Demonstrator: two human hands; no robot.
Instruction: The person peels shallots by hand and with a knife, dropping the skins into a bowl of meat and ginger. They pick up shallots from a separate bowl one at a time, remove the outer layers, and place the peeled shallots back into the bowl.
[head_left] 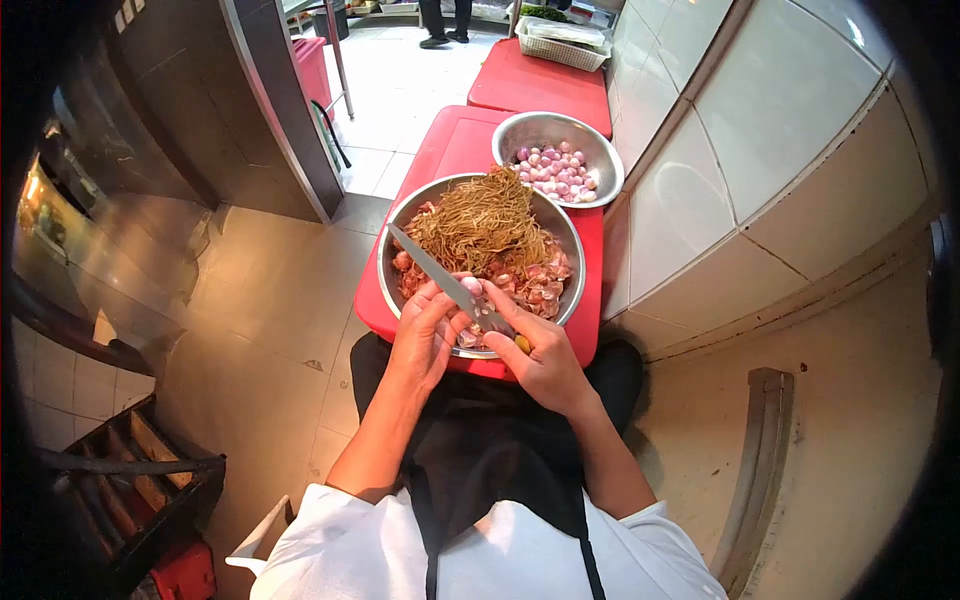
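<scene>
Over the near rim of a large steel bowl (386, 262), my right hand (545, 362) grips a knife (438, 272) by its yellow handle, the blade pointing up and left. My left hand (425, 335) pinches a small shallot (472, 286) against the blade. The bowl holds a heap of brown stringy roots (475, 222), with reddish shallots and skins (540, 288) around them. Behind it to the right, a smaller steel bowl (600, 150) contains peeled pink shallots (555, 172). Both bowls stand on a red lid (440, 140).
Another red lid (530, 90) carries a white basket (565, 50) at the back. A tiled wall (740, 180) runs along the right. At the left are a dark panel (190, 100) and a black rack (140, 470). A person's legs (443, 15) show far ahead.
</scene>
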